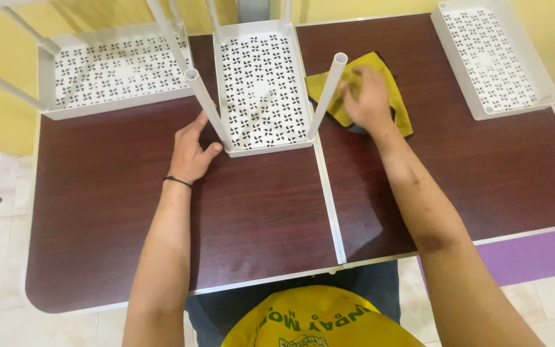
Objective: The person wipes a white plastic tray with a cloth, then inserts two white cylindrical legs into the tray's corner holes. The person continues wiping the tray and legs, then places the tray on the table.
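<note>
I see the left hand (191, 153) lying on the dark brown table (97, 212), fingers loosely spread and the thumb out, touching the near left corner of the middle white tray (261, 83); it grips nothing that I can make out, though the fingertips rest against the base of the white tube (208, 106) that rises from that corner. A thin black band sits on that wrist. The right hand (367, 96) is pressed down on a yellow cloth (401, 96) just right of the middle tray, fingers curled into the fabric; I cannot tell whether it pinches the cloth or only bears on it. The cloth lies flat on the table, its left edge passing behind a second white tube (327, 95) at the tray's near right corner. The middle tray has a patterned perforated floor. A similar tray (114, 71) stands to the left with its own tubes, and a third tray (493, 58) sits well apart at the far right edge of the table
</note>
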